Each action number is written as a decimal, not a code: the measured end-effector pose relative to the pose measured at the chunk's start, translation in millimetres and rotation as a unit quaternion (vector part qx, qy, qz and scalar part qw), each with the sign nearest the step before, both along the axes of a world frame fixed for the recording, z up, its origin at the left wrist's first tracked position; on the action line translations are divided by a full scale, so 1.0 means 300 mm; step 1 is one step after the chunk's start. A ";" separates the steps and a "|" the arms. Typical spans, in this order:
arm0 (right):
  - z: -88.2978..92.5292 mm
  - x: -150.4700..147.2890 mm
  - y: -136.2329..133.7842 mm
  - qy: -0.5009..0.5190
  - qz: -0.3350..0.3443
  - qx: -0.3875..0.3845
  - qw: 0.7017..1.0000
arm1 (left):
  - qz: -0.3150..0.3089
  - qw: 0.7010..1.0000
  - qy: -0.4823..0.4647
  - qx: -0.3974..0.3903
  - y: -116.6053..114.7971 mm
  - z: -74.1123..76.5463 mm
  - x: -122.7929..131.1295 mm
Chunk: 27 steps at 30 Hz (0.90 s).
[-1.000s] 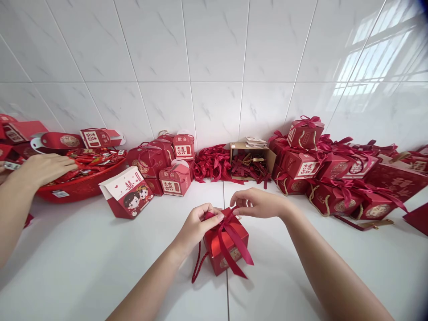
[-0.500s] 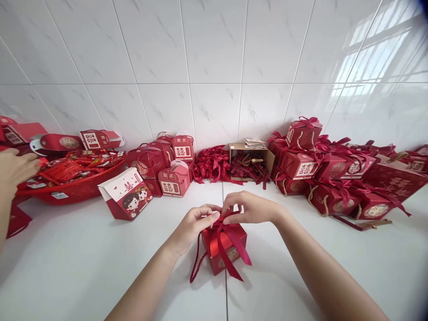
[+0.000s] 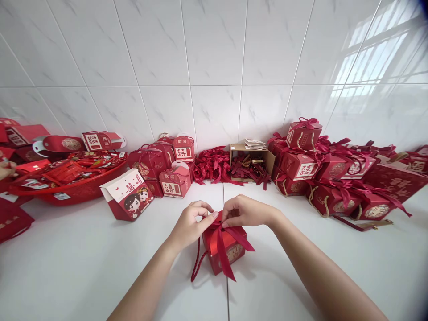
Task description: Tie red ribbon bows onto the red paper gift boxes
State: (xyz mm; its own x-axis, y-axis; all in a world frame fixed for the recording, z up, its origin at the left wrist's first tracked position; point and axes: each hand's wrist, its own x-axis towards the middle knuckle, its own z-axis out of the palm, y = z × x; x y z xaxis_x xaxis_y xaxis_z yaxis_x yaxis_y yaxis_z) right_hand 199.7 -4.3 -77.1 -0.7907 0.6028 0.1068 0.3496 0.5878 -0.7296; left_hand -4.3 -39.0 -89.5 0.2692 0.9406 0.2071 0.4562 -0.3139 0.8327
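A small red gift box (image 3: 214, 258) with a gold emblem sits on the white tabletop in front of me. Dark red ribbon (image 3: 221, 252) is tied on its top, with two tails hanging down the front. A twisted cord handle (image 3: 196, 265) droops at its left side. My left hand (image 3: 195, 223) is at the ribbon's left, thumb and fingers closed in a pinch at the bow. From the right, my right hand (image 3: 244, 211) pinches the ribbon at the knot. The fingers partly hide the knot and loops.
At left, a red basin (image 3: 83, 191) holds wrapped sweets, with another person's hand (image 3: 6, 171) at its edge. A white-topped box (image 3: 129, 196) stands nearer. Behind lie loose ribbons (image 3: 214, 165) and an open carton (image 3: 270, 158). Ribboned boxes (image 3: 334, 196) are piled at right.
The ribbon's tails have shifted slightly, one swinging left and the other right. My hands stay at the bow. The other person's hand has moved left, back from the basin.
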 end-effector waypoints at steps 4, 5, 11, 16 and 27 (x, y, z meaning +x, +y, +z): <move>0.007 0.008 0.002 -0.006 0.002 0.003 1.000 | -0.007 1.000 0.001 0.019 -0.002 -0.003 0.004; 0.011 0.013 0.003 -0.010 0.004 0.001 1.000 | -0.014 1.000 -0.015 0.009 -0.004 -0.002 0.007; 0.043 0.062 0.005 -0.075 -0.013 0.010 0.997 | -0.041 0.995 -0.066 -0.066 -0.026 0.008 0.023; 0.064 0.076 -0.002 -0.070 -0.044 0.066 0.994 | -0.056 0.989 -0.103 -0.094 -0.036 0.000 0.040; 0.058 0.073 0.010 -0.050 -0.017 0.059 0.997 | -0.051 0.988 -0.109 -0.097 -0.029 -0.022 0.049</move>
State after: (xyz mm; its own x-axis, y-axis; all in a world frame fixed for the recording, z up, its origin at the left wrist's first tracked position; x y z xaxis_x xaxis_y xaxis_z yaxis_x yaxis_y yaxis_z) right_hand 221.7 -1.3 -59.5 -0.7804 0.6171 0.1005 0.4374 0.6537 -0.6175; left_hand 10.5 -47.8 -96.1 0.3331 0.9387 0.0891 0.2329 -0.1735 0.9569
